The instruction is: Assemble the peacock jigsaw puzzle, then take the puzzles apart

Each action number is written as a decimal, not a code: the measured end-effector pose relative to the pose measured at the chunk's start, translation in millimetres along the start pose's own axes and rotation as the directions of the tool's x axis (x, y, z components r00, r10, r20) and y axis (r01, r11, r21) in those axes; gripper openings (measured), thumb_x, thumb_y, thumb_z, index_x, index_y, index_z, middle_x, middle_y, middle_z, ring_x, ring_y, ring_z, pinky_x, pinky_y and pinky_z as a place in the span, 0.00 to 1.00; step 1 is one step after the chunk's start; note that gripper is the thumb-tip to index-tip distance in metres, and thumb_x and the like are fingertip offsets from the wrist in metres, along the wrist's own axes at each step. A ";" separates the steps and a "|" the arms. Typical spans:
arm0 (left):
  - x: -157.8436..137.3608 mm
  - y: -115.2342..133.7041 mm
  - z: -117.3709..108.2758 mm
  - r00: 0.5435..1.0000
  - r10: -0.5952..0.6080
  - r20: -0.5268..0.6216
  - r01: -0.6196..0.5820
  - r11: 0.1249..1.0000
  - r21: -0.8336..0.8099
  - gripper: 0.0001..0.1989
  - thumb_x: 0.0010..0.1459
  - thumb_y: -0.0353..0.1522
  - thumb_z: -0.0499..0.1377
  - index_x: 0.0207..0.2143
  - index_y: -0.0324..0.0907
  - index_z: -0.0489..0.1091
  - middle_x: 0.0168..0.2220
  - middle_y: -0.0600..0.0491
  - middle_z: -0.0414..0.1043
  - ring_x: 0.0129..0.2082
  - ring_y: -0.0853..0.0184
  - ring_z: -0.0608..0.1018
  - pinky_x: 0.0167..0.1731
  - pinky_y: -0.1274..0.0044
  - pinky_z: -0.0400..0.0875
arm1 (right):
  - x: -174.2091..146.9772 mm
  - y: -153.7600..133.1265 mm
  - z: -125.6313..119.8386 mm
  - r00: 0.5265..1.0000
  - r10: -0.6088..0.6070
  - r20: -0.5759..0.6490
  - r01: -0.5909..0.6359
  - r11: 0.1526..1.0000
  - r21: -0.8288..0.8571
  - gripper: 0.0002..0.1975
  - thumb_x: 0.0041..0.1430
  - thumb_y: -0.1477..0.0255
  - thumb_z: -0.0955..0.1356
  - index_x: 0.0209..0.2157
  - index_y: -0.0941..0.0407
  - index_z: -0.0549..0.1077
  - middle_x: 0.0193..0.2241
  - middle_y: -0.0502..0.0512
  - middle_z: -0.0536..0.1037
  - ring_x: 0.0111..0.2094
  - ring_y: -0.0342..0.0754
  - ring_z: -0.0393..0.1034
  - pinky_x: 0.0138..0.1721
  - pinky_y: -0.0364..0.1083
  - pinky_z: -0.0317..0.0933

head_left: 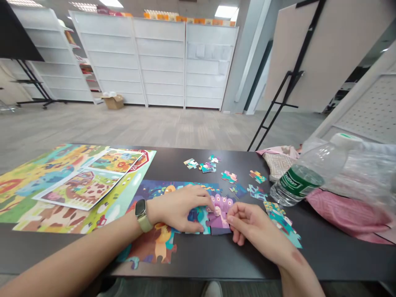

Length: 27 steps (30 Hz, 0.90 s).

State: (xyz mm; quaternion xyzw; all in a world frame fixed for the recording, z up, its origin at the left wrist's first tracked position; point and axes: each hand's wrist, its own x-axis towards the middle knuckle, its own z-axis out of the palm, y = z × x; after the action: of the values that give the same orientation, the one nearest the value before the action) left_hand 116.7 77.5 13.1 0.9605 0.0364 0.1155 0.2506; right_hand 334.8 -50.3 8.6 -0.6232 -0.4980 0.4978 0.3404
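Note:
A partly joined jigsaw puzzle (164, 243) lies on the dark table, mostly blue and orange. My left hand (182, 206), with a watch (141, 213) at the wrist, rests over it, thumb and fingers apart and fingertips at the purple section. That section, purple puzzle pieces (220, 219) showing a pale peacock-like figure, sits at the puzzle's right side. My right hand (249, 222) pinches its right edge between thumb and curled fingers. Exactly which piece it grips is partly covered by the fingers.
Loose puzzle pieces (229, 177) lie beyond my hands, and a joined strip (283, 222) lies right. A water bottle (298, 183) leans by a pink bag (349, 214). Finished puzzles (68, 218) and picture cards (82, 187) cover the left. White shelves (161, 62) stand behind.

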 end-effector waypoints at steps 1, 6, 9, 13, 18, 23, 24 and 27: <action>-0.1 -0.1 0.1 1.000 0.001 0.000 -0.001 1.000 0.001 0.23 0.54 0.39 0.67 0.51 0.45 0.69 0.53 0.47 0.70 0.53 0.55 0.72 0.55 0.67 0.64 | 1.0 0.4 2.2 1.000 0.004 -0.029 -0.005 0.999 -0.038 0.13 0.55 0.60 0.69 0.28 0.55 0.67 0.18 0.46 0.72 0.18 0.42 0.70 0.21 0.40 0.62; -0.7 0.1 0.0 1.000 0.013 0.004 -0.013 1.000 0.010 0.19 0.56 0.38 0.67 0.50 0.48 0.72 0.52 0.49 0.70 0.53 0.57 0.72 0.56 0.68 0.63 | 1.9 -1.3 8.8 0.993 0.027 -0.114 -0.049 0.978 -0.202 0.09 0.55 0.65 0.66 0.27 0.55 0.69 0.16 0.47 0.72 0.17 0.43 0.70 0.18 0.40 0.62; -0.5 0.5 -0.1 1.000 0.007 0.000 -0.007 1.000 0.023 0.18 0.55 0.38 0.68 0.48 0.47 0.74 0.52 0.49 0.70 0.52 0.57 0.73 0.56 0.68 0.63 | -0.2 -5.1 10.1 0.990 0.047 -0.132 -0.079 0.965 -0.249 0.07 0.55 0.67 0.66 0.26 0.55 0.70 0.16 0.47 0.71 0.17 0.43 0.70 0.17 0.39 0.62; 0.2 1.8 -0.9 1.000 -0.003 0.010 0.002 0.999 0.043 0.18 0.54 0.37 0.69 0.47 0.47 0.75 0.52 0.49 0.70 0.52 0.56 0.73 0.55 0.68 0.64 | -2.1 -7.6 12.2 0.989 0.052 -0.136 -0.089 0.956 -0.281 0.06 0.56 0.69 0.66 0.27 0.55 0.69 0.17 0.46 0.71 0.17 0.43 0.71 0.17 0.38 0.62; -0.3 3.4 -2.0 1.000 -0.006 0.017 0.005 0.999 0.049 0.18 0.55 0.37 0.68 0.48 0.49 0.75 0.53 0.49 0.70 0.52 0.56 0.73 0.55 0.67 0.65 | -4.9 -1.4 5.8 0.990 0.040 -0.134 -0.080 0.948 -0.307 0.06 0.62 0.69 0.61 0.32 0.54 0.66 0.19 0.46 0.72 0.17 0.43 0.71 0.17 0.39 0.62; -0.6 3.4 -1.6 1.000 -0.002 0.008 0.002 0.999 0.037 0.17 0.55 0.36 0.67 0.48 0.49 0.75 0.52 0.49 0.71 0.52 0.56 0.73 0.55 0.67 0.65 | -15.2 -1.2 -8.1 0.987 0.027 -0.157 -0.085 0.922 -0.377 0.12 0.65 0.64 0.59 0.37 0.54 0.69 0.24 0.49 0.74 0.21 0.45 0.72 0.21 0.42 0.62; -0.5 3.4 -1.5 1.000 -0.001 0.008 0.001 0.999 0.035 0.17 0.55 0.36 0.67 0.48 0.49 0.75 0.52 0.49 0.70 0.52 0.56 0.73 0.56 0.67 0.65 | -17.4 -3.7 -8.0 0.987 0.015 -0.158 -0.082 0.898 -0.432 0.12 0.63 0.62 0.61 0.37 0.54 0.70 0.25 0.49 0.74 0.23 0.46 0.72 0.24 0.43 0.62; -0.2 3.3 -1.5 1.000 -0.002 0.012 0.001 0.999 0.032 0.18 0.55 0.37 0.67 0.49 0.48 0.75 0.53 0.48 0.70 0.52 0.56 0.73 0.56 0.67 0.65 | -21.1 -12.8 -0.1 0.986 -0.020 -0.165 -0.080 0.812 -0.578 0.12 0.53 0.63 0.71 0.38 0.54 0.73 0.29 0.52 0.77 0.30 0.49 0.72 0.30 0.45 0.60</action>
State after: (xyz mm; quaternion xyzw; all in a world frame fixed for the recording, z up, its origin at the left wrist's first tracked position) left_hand 116.1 75.2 16.0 0.9651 0.0375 0.1088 0.2353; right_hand 331.1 -67.0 26.3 -0.7439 -0.5869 0.2739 0.1650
